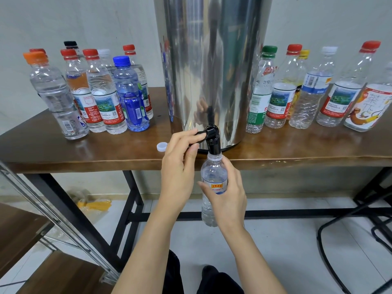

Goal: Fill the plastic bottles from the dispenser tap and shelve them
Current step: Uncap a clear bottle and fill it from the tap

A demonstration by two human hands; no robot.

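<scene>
A tall steel dispenser [212,60] stands at the middle of the wooden table [84,153]. Its black tap [213,139] juts over the front edge. My left hand [180,162] pinches the tap's lever. My right hand [227,194] grips a clear uncapped bottle [212,177] with a blue, red and yellow label, held upright with its mouth right under the spout. The bottle looks largely filled with water. Its white cap [161,147] lies on the table left of the tap.
Several capped bottles [106,92] holding water stand left of the dispenser; several capped, mostly empty-looking bottles [307,92] stand right of it. A metal-framed wooden shelf [27,225] is at lower left. Black chair legs [350,225] are at lower right. A yellow bag [93,204] lies on the floor.
</scene>
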